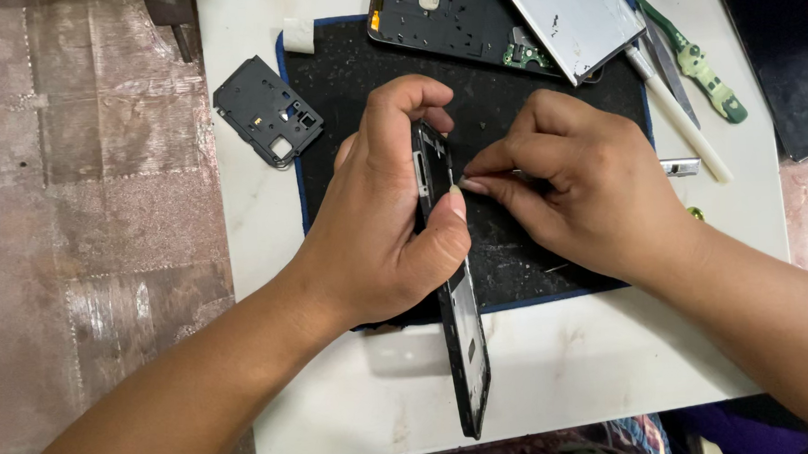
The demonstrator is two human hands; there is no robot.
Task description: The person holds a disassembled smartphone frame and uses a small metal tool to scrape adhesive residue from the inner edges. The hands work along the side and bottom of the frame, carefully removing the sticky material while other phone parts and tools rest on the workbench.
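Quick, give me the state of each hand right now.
Left hand: closed around the black phone frame, held on edge.
Right hand: fingertips pinched on a thin metal tool against the frame.

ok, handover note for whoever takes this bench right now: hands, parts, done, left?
Left hand: grips the black phone frame on edge over the black mat.
Right hand: fingertips pinch something small at the frame's inner edge; a metal tool pokes out behind it.
Parts: opened phone body and grey panel at top, black cover piece left of the mat, green-handled tool right.
Done: phone is apart.
Left: the frame is in hand, not yet set down.
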